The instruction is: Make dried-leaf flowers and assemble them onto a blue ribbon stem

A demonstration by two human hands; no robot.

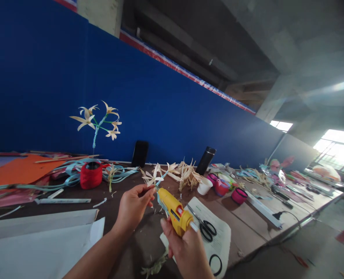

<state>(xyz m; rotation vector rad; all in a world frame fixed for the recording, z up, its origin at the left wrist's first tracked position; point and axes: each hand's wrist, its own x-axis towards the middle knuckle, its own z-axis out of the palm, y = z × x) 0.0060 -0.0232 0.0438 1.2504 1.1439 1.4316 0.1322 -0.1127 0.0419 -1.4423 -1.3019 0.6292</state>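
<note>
My left hand (133, 206) is closed in a pinch on the stem of a cream-coloured artificial flower (153, 178) with narrow pointed petals. Around a yellow hot glue gun (172, 207) my right hand (186, 250) is wrapped, and the gun's nozzle points at the stem just beside the left fingertips. Whether the nozzle touches the stem I cannot tell. More cream petals (189, 174) lie in a bunch behind the hands. Black-handled scissors (208, 229) rest on a printed sheet (222, 236) to the right of the glue gun.
A flower spray (94, 131) stands upright by the blue partition (160, 116), behind a red tape roll (91, 176). A black phone (139, 154) and a dark flask (206, 161) lean there. Nearby are a white cup (204, 186), a power strip (264, 211) and white board pieces (44, 240).
</note>
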